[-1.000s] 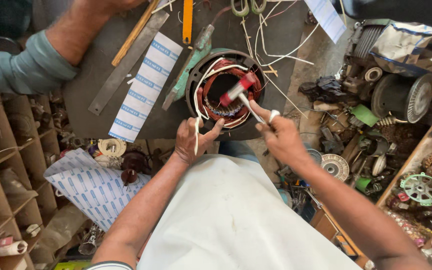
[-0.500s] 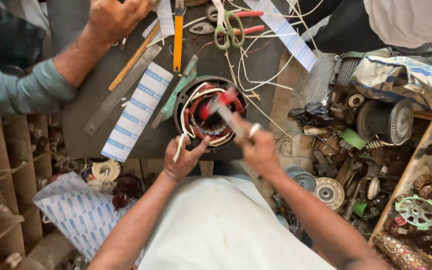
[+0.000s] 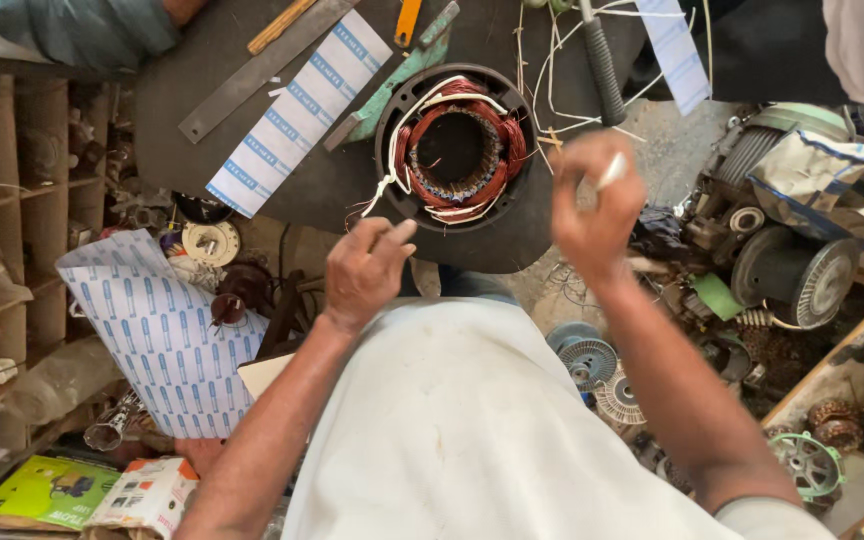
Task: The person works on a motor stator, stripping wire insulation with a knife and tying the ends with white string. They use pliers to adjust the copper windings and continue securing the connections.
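head view: stator with copper windings sits upper centre on bench. left hand pinches white wire taut; right hand, raised clear, grips a small white piece.

motor stator: black outer ring, copper-red windings, grey steel teeth inside
wires: white sleeves looping over the red windings
bench: dark grey, nearly black
paper strip: white with rows of small blue marks
paper sheet: white, same repeating blue print
ruler: dull grey metal
wooden stick: yellow-brown
hammer handle: black grip
small tube: white, in the right hand
shirt: plain off-white
shelves: brown wood
booklet: bright green cover
fan wheel: pale green
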